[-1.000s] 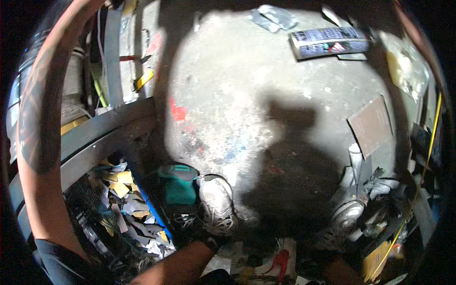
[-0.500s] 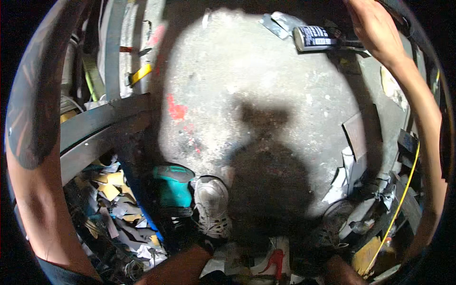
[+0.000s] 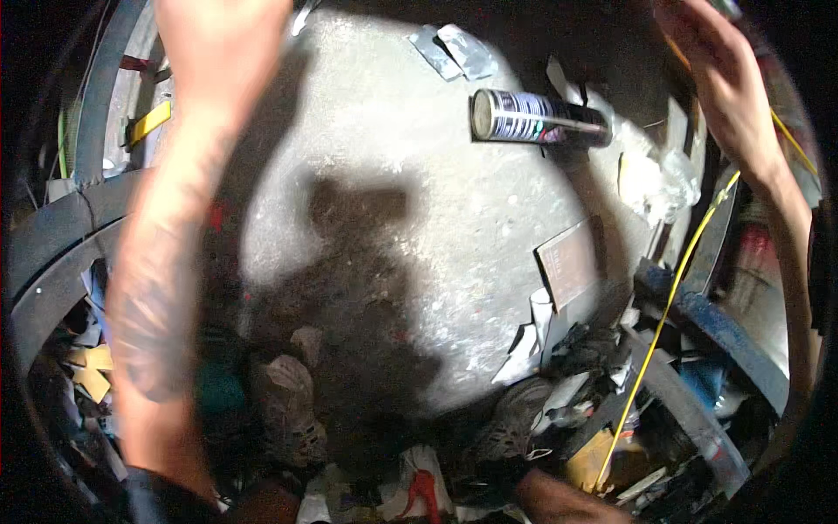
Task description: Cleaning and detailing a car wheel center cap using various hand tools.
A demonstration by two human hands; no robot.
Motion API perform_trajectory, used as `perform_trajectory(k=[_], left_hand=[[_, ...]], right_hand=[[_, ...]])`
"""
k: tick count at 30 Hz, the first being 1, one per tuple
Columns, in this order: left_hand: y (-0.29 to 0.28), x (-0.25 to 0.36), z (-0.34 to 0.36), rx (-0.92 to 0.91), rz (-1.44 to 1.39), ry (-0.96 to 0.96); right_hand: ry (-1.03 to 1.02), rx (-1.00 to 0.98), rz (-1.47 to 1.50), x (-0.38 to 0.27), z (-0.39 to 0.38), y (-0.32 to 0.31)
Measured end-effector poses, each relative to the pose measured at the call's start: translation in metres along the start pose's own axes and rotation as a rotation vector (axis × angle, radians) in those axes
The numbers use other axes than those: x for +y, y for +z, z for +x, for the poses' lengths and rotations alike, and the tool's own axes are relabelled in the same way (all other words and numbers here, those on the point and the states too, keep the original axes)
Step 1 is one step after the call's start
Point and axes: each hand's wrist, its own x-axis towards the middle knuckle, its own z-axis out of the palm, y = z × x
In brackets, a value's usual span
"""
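Note:
At the upper left, my left hand (image 3: 225,52) reaches forward over the floor, blurred, with its fingers cut off by the top edge. Far out on the right is my right hand (image 3: 720,74). Its fingers bend away from view, so I cannot tell whether they hold anything. Between the hands, a cylindrical can (image 3: 537,118) with a black and white label lies on its side on the concrete floor (image 3: 471,227). Neither hand visibly touches it. Two silvery flat pieces (image 3: 454,52) lie just beyond it, and crumpled clear plastic (image 3: 668,183) lies nearer my right hand.
A brown cardboard piece (image 3: 572,262) and torn white paper (image 3: 528,336) lie right of centre. A yellow cord (image 3: 668,319) crosses a blue metal frame (image 3: 729,336) with scraps around it. Another metal frame (image 3: 52,236) stands left. A red-handled tool (image 3: 422,496) lies near my feet.
My view has swung to the right. My left hand has come into the picture at the top left. My right hand now shows apart from the can, which it was close to before.

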Motion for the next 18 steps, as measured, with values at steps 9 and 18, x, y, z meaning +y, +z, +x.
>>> perform_trajectory(k=[9, 18], left_hand=[[0.022, -0.021, -0.058, -0.401, 0.010, -0.405], [0.103, -0.144, -0.042, -0.586, 0.512, 0.365]], right_hand=[[0.055, 0.194, -0.033, 0.004, -0.008, 0.030], [0.294, 0.444, -0.123, -0.023, -0.049, 0.108]])
